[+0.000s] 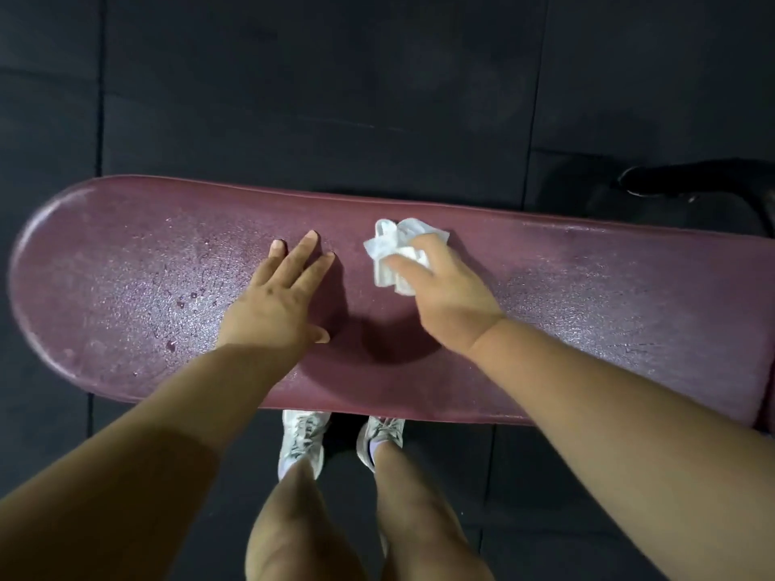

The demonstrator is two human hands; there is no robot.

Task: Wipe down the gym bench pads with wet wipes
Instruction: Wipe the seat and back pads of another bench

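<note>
Nearest: white laced shoes point(302, 438) side by side on dark rubber-tile floor point(545, 475), toes at the near edge of the counter point(587, 295). On the counter, maroon, grained, rounded at its left end and speckled with droplets: left hand point(276, 299) laid flat, palm down, fingers point(308, 247) straight and slightly spread, holding nothing. Just beside it, not touching: right hand point(453, 299), fingers curled over a crumpled white wet wipe point(388, 245), gripping it and pressing it to the counter's centre. Beyond the far edge: more seamed floor tiles.
</note>
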